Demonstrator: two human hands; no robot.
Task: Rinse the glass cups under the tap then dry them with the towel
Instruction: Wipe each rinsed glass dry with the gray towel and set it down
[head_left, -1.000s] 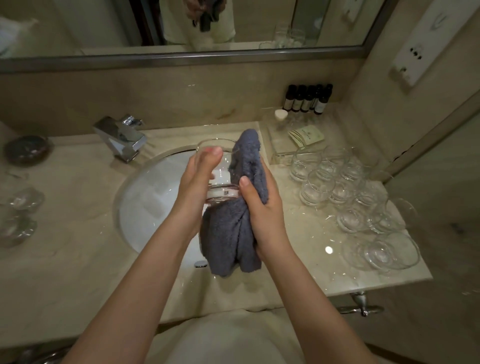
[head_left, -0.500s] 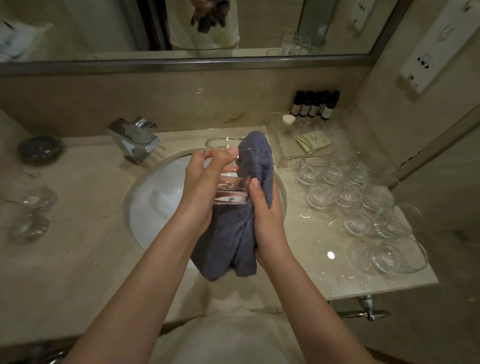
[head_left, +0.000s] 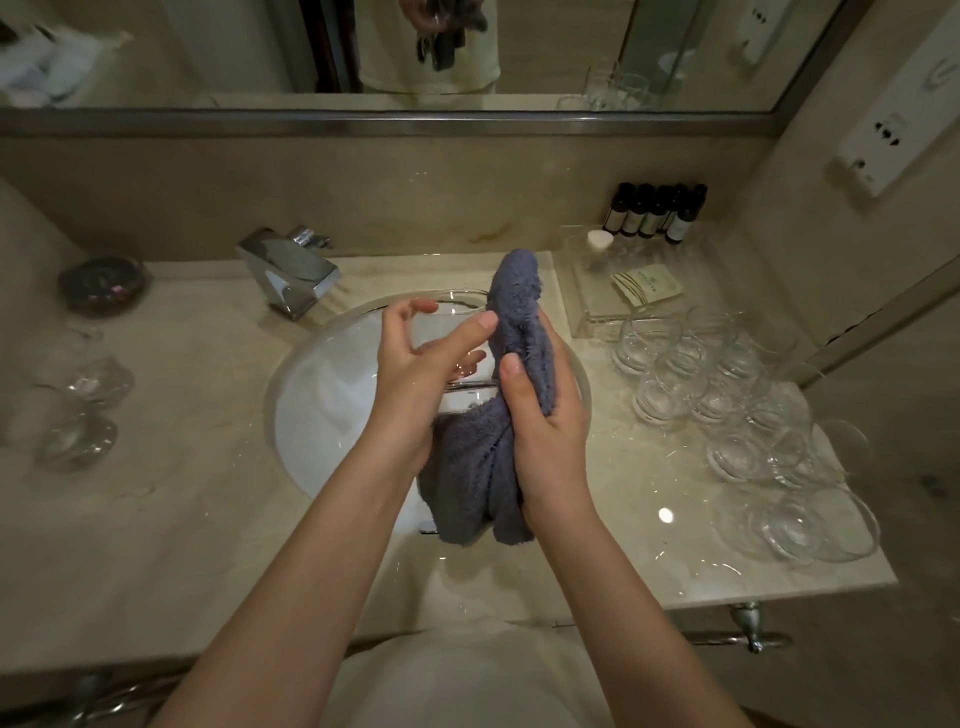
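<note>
The left hand curls around a glass cup held above the sink, while the right hand grips the grey towel pressed against the cup's right side. This looks like the drying step; next, the cup likely goes with the glasses on the right counter

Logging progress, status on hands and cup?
Left hand grips glass cup. Right hand grips towel against it, over sink. Nothing in the way.
</note>
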